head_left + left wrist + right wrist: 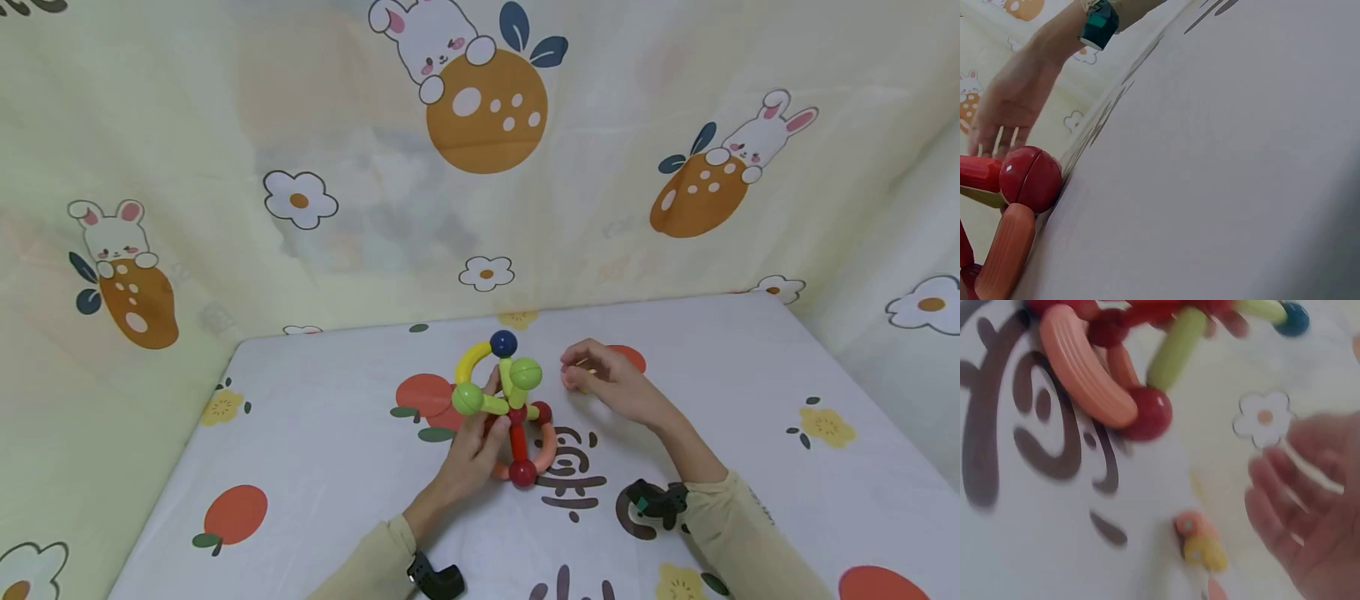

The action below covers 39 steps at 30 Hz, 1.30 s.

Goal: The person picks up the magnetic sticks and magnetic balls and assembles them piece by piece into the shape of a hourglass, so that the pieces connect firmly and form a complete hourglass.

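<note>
My left hand [467, 457] grips a toy model of magnetic balls and sticks [518, 443] near its middle. Green sticks with light green balls [526, 373] stick out of its top, and a curved yellow stick [470, 360] meets a dark blue ball [503, 343]. Lower down, curved orange sticks [1085, 375] join red balls [1149, 414]. To the right, my right hand [621, 388] hovers with its fingers loosely bent and nothing held. Below that hand, orange and yellow pieces [1200, 542] lie on the table, mostly hidden in the head view.
A white cloth with fruit and flower prints covers the table [315, 467]. Behind it hangs a cream curtain [360, 267] with rabbit prints. Dark wrist cameras [658, 502] sit on both forearms.
</note>
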Motion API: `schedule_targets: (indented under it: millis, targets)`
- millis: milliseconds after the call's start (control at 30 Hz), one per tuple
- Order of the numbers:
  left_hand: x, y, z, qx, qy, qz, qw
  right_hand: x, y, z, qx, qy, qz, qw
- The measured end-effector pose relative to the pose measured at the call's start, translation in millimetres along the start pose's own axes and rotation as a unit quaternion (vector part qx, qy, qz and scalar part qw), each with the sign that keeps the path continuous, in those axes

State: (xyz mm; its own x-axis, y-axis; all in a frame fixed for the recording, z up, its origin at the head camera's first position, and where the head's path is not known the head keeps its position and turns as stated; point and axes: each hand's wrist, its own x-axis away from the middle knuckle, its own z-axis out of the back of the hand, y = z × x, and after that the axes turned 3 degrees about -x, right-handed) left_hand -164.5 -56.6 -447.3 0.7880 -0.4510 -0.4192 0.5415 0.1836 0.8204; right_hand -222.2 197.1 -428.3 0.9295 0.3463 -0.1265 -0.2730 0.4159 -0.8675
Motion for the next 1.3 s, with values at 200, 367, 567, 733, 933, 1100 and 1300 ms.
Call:
schedule_targets:
  millis: [200, 367, 567, 733, 933, 1100, 1300]
  targets:
    - [1.9, -26.8, -9.2, 0.001, 0.011, 0.019, 0.9998, -0.9, 23, 12, 0.078, 0.009, -0.041, 0.9960]
    - [6.0, -32.2, -10.7, 0.008, 0.017, 0.028, 0.9994, -1.4, 36, 10, 0.091, -0.039, -0.061, 0.9932]
    - [12.8, -28.6, -11.5, 0.012, 0.038, 0.051, 0.9979, -0.9, 41, 4, 0.116, -0.016, -0.063, 0.9911]
    - [13.3, -22.1, -13.0, 0.013, 0.052, 0.073, 0.9959, 0.5, 42, 1, 0.163, 0.023, -0.054, 0.9849]
    - [5.5, 0.7, -12.3, 0.020, 0.068, 0.071, 0.9949, -0.3, 39, 8, 0.180, 0.057, -0.088, 0.9780]
    - [1.7, 9.2, -15.2, 0.029, 0.088, 0.091, 0.9915, -0.9, 40, 20, 0.051, 0.043, -0.136, 0.9885]
    - [2.5, 5.0, -17.9, 0.049, 0.093, 0.098, 0.9896, -4.6, 29, 26, -0.102, 0.018, -0.111, 0.9884]
